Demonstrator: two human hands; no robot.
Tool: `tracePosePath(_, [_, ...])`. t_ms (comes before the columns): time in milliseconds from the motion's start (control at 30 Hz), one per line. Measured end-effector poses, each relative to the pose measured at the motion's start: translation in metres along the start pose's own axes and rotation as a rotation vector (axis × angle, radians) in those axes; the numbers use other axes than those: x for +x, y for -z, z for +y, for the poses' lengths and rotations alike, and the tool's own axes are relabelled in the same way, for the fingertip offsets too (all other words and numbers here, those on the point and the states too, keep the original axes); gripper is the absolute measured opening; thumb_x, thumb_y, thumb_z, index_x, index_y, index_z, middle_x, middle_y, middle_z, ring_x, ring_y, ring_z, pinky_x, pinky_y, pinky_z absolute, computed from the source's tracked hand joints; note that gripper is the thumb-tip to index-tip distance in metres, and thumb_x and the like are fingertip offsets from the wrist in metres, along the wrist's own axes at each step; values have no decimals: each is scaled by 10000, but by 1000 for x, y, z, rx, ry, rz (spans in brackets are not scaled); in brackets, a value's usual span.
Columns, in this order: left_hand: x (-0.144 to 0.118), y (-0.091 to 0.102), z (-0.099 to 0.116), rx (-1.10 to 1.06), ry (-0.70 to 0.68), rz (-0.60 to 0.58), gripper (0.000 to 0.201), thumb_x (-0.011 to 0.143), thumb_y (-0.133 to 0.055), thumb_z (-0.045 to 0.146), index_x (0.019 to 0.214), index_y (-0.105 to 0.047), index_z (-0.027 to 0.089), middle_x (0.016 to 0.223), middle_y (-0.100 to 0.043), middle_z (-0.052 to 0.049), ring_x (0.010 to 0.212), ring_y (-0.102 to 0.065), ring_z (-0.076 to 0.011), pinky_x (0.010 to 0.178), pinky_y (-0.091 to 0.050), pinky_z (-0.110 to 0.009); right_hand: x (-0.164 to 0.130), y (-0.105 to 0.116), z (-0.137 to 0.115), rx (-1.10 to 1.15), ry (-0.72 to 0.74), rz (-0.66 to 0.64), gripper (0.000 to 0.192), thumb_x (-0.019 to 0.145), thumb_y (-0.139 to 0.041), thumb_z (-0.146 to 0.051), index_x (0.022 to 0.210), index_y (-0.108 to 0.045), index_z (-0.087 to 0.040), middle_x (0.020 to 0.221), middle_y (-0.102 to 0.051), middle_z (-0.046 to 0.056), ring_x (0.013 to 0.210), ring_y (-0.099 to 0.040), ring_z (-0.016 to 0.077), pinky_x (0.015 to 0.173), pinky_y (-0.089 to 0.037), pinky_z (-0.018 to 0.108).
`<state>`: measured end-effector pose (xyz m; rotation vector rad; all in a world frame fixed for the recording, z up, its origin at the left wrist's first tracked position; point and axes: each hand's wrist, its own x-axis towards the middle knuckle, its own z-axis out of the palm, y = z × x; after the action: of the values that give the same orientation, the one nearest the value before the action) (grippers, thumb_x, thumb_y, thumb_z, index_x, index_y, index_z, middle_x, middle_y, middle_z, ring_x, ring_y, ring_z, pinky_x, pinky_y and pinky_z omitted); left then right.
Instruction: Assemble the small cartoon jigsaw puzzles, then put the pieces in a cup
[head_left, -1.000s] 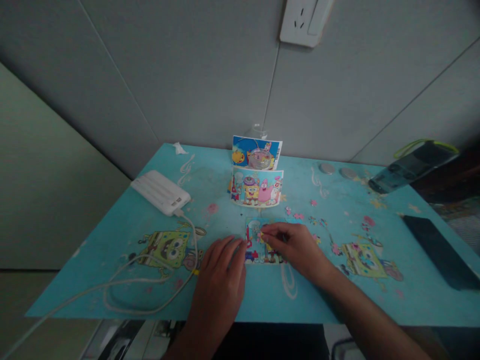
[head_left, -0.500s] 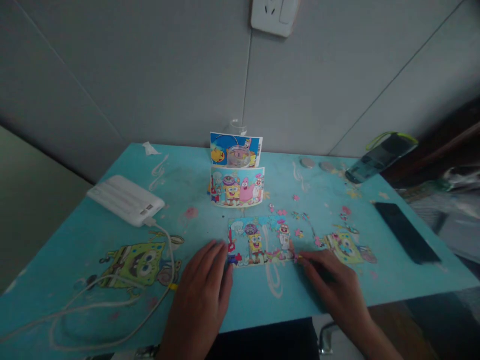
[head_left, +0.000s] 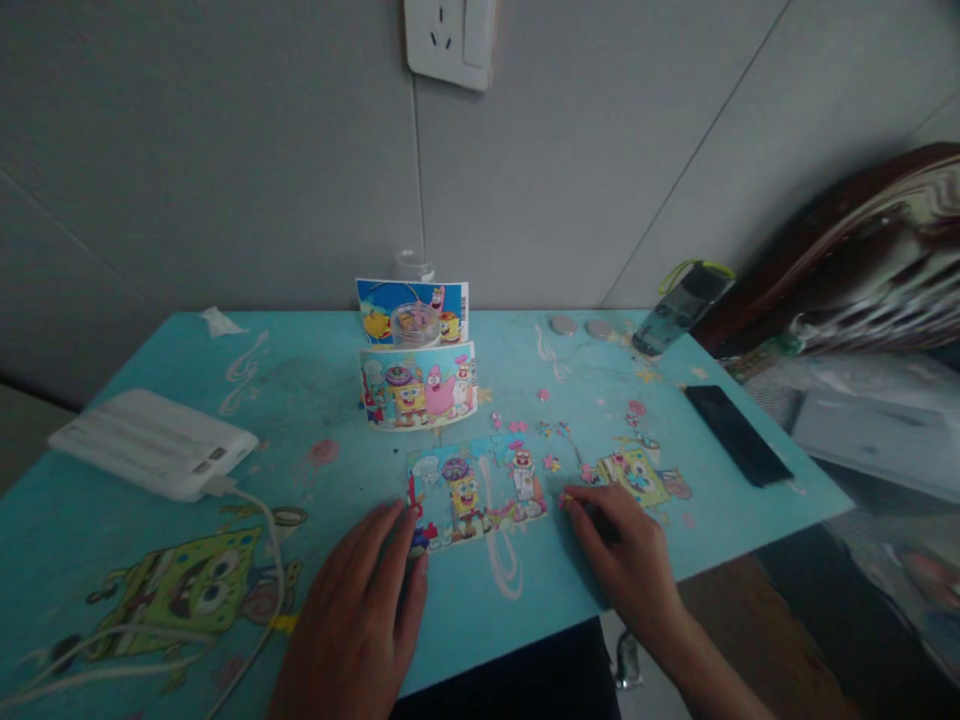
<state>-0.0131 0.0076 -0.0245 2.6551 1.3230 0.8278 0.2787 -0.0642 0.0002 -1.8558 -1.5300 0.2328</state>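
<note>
A home room is showing here: a cartoon-printed counter [head_left: 525, 610] is sitting under the fingers [head_left: 390, 520], a wall socket [head_left: 448, 40] and grey wall beyond them.

right edge clutter [head_left: 885, 300] blurred, socket [head_left: 448, 40] cropped

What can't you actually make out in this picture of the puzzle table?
- Head view: whether the right hand pinches a loose piece; its fingertips cover the spot beside the puzzle.
- The puzzle's left corner: the left hand covers it.
- The cable from the power bank: its far end is cut off by the bottom-left edge.
- The things right of the table: blurred.
- The loose pieces: too small to read.
</note>
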Motion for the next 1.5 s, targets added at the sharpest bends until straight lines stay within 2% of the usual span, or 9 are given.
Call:
tracePosePath(233, [0, -4, -8, 9, -114, -24, 434, 991, -520, 317, 1410, -515, 204, 1452, -546, -91, 1305, -529, -294, 1082, -456, -484, -4, -4, -9, -69, 58, -28, 176, 970, -559, -219, 1081, -695, -224, 996, -732, 64, 931, -656, 232, 906, -486, 428])
tracePosePath(433, [-1, -7, -15, 18, -179, -1, 430, 986, -520, 313, 1396, -523, 186, 1416, -577, -109, 1280, -546, -305, 1059, -458, -480, 2, -1, -9, -81, -7, -8, 189, 980, -556, -259, 1097, -699, -216, 1026, -729, 70, 956, -656, 227, 924, -485, 417])
tracePosePath(533, [-3, -12, -21, 22, -199, 6, 440, 978, -536, 338, 1383, -537, 167, 1423, -570, -120, 1276, -549, -316, 1068, -442, -483, 8, 11, 6, -129, -49, 74, 214, 974, -558, -290, 1095, -717, -211, 1021, -732, 77, 937, -653, 230, 880, -498, 391])
tracePosePath(700, [-7, -19, -29, -13, -222, 37, 473, 954, -576, 335, 1396, -528, 174, 1432, -565, -120, 1259, -566, -322, 1070, -439, -479, 17, 54, 50, -277, -208, 272, 262, 947, -565, -364, 1025, -744, -188, 906, -732, 70, 731, -619, 204, 737, -486, 350])
tracePosePath(800, [-7, -22, -30, -31, -210, 53, 502, 937, -606, 314, 1417, -515, 197, 1421, -578, -110, 1251, -573, -317, 1079, -438, -476, 24, 75, 76, -342, -268, 229, 298, 934, -557, -387, 1036, -759, -193, 859, -726, 60, 703, -619, 200, 710, -467, 338])
tracePosePath(933, [-8, -23, -30, -25, -204, 55, 511, 934, -609, 309, 1421, -510, 191, 1422, -575, -114, 1253, -568, -314, 1081, -435, -468, 50, 81, 97, -373, -267, 114, 347, 919, -552, -385, 1113, -754, -179, 896, -731, 77, 739, -642, 206, 739, -469, 336])
tracePosePath(1133, [-6, -16, -26, 17, -221, 29, 461, 972, -535, 377, 1387, -533, 177, 1434, -565, -116, 1276, -549, -314, 1092, -419, -462, 93, 71, 104, -349, -220, -13, 333, 873, -614, -392, 1103, -773, -212, 983, -738, 85, 798, -653, 208, 767, -468, 329])
tracePosePath(1333, [-1, -10, -16, 24, -194, 31, 410, 972, -529, 320, 1359, -561, 191, 1389, -601, -113, 1256, -573, -309, 1051, -473, -474, 105, 77, 112, -287, -283, -82, 309, 822, -672, -396, 978, -785, -155, 832, -760, 76, 684, -660, 204, 644, -478, 314])
tracePosePath(1500, [2, -5, -4, 22, -114, 36, 377, 973, -546, 284, 1336, -581, 192, 1365, -616, -120, 1259, -571, -310, 1042, -496, -503, 112, 83, 117, -212, -300, -135, 292, 792, -708, -412, 876, -774, -141, 774, -762, 86, 657, -669, 213, 628, -496, 322])
